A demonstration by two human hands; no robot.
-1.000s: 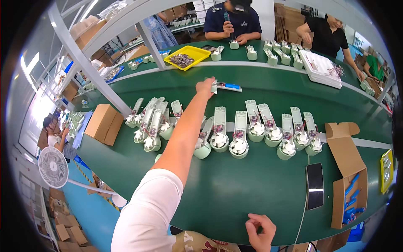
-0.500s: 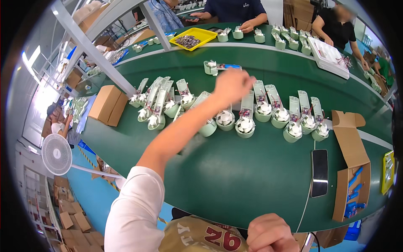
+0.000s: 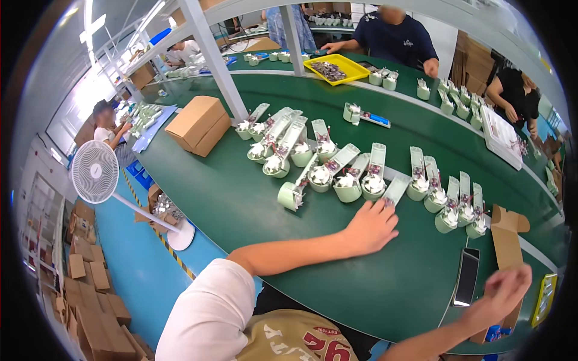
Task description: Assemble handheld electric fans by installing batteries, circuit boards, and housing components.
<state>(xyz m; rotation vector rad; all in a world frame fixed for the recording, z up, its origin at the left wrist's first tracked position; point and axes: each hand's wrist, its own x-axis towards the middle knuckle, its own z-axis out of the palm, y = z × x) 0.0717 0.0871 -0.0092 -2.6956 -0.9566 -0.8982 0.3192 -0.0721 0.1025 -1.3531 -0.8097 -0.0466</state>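
Pale green handheld fan shells with white blades, such as one fan shell [image 3: 374, 180], stand in an uneven row across the green table. My left hand [image 3: 372, 228] has its fingers curled on the lower end of a pale green fan shell [image 3: 396, 189]; the hand hides that shell's fan end. Over the open cardboard box [image 3: 507, 240] at the right is my right hand [image 3: 503, 295], slightly blurred, fingers bent together; anything in them is hidden. Blue cylindrical batteries [image 3: 497, 332] show below it. Farther back lies a fan shell with a blue battery [image 3: 367, 115].
A phone [image 3: 466, 277] lies left of the battery box. Beyond stand a closed carton [image 3: 197, 125], a metal post [image 3: 211, 60] and a yellow tray [image 3: 355, 73] of small parts. Co-workers sit across the table. A white floor fan [image 3: 95, 171] stands left.
The view has shifted. My left hand has come back from the far fan shell to one in the row. My right hand has moved from the near edge to above the battery box.
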